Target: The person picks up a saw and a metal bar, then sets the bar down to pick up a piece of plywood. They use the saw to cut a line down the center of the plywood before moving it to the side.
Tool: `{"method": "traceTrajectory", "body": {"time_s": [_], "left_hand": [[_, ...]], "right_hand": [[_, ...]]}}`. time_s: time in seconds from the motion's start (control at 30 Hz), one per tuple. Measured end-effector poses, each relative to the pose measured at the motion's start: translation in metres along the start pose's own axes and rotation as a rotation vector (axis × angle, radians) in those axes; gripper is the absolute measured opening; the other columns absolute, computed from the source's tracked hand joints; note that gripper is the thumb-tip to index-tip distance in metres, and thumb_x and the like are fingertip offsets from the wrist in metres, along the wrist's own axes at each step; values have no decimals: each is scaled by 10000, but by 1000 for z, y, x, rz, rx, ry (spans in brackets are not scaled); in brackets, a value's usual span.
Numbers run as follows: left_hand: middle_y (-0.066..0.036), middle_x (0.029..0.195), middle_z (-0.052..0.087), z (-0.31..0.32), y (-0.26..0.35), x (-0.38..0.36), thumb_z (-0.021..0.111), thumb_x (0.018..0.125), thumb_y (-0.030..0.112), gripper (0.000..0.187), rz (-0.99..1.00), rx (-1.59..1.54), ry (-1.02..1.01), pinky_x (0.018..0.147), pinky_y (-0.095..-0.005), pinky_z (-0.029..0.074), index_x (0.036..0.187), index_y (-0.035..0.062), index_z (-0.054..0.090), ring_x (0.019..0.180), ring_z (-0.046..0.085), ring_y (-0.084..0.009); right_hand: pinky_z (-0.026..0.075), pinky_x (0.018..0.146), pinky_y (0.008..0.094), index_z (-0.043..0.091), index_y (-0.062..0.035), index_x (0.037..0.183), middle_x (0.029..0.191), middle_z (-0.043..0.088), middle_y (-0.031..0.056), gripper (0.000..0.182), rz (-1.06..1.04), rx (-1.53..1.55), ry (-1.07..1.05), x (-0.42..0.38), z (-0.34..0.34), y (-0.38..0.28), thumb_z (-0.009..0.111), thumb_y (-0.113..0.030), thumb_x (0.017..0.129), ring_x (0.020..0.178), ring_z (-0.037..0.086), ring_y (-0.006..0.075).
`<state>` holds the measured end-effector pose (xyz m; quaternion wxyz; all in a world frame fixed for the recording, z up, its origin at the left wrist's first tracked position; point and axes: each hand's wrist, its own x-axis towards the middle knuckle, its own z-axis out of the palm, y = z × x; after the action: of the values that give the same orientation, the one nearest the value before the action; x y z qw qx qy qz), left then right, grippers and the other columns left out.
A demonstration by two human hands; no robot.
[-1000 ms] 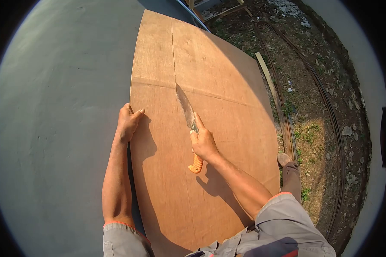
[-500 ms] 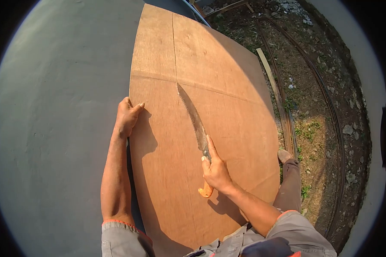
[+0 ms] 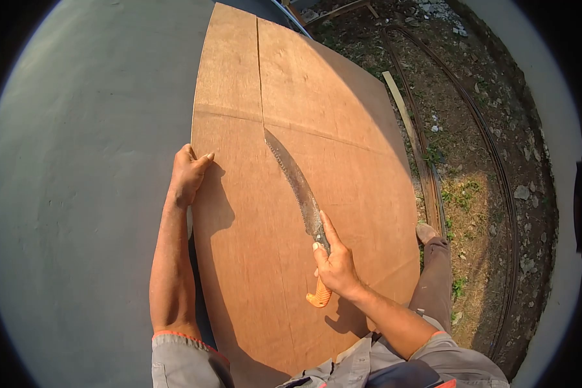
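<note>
A large plywood sheet (image 3: 355, 187) lies in front of me, with a straight cut running from its far edge towards its middle. At the near end of that cut sits the tip of a curved hand saw (image 3: 293, 178), its toothed edge facing left. My right hand (image 3: 336, 265) is closed round the saw's orange handle, index finger stretched along the blade's base. On the sheet's left edge, my left hand (image 3: 191, 173) grips the plywood, thumb on top and the other fingers mostly hidden. A faint line continues down the sheet below the saw.
A smooth grey wall or surface (image 3: 97, 181) borders the sheet on the left. To the right are rough ground with long thin rods (image 3: 491, 142), a pale wooden strip (image 3: 398, 100) and my foot (image 3: 425, 233). A wooden frame (image 3: 339, 13) stands at the far end.
My right hand and the saw have shifted slightly right and towards me. The cut's gap looks a little wider. My left hand keeps its grip on the edge.
</note>
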<state>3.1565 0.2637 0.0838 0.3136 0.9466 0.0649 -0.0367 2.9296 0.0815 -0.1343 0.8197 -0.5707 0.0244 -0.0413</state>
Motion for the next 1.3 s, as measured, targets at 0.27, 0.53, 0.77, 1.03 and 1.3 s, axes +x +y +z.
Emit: {"method": "traceTrajectory", "body": {"time_s": [0.27, 0.53, 0.77, 1.03, 1.3], "left_hand": [[-145, 1070, 698, 3, 3, -6, 691, 961, 88, 305, -42, 15, 10, 791, -344, 592, 1197, -71, 583, 902, 694, -184], [-174, 1031, 697, 4, 3, 1, 692, 951, 93, 284, 28, 31, 27, 745, -370, 606, 1152, -73, 578, 878, 706, -216], [-172, 1040, 702, 0, 1, 4, 678, 952, 87, 281, -4, 15, 14, 781, -375, 602, 1158, -74, 577, 907, 710, -217], [-177, 1048, 699, 2, 9, 3, 673, 950, 69, 288, -13, 16, 0, 783, -377, 603, 1171, -82, 565, 901, 710, -223], [-162, 1091, 695, 1, 1, 5, 686, 958, 75, 300, -9, 46, 9, 789, -347, 595, 1192, -77, 576, 906, 702, -200]], "right_hand": [[544, 507, 325, 223, -63, 1660, 800, 640, 74, 709, 209, -21, -116, 90, 29, -14, 489, -52, 1002, 543, 568, 122], [572, 524, 307, 195, -59, 1665, 1073, 686, 122, 725, 107, 14, -84, 96, 16, -19, 467, -15, 994, 579, 581, 111], [563, 523, 323, 190, -90, 1671, 1108, 709, 145, 730, 61, -1, -59, 8, -4, -6, 461, -6, 998, 545, 577, 125], [533, 520, 344, 199, -73, 1667, 770, 639, 82, 732, 228, -65, -143, 106, 31, -16, 505, -44, 1003, 576, 590, 123], [535, 590, 300, 208, -51, 1663, 825, 706, 101, 722, 63, -45, -71, 36, 17, 0, 493, -32, 1000, 612, 613, 119]]}}
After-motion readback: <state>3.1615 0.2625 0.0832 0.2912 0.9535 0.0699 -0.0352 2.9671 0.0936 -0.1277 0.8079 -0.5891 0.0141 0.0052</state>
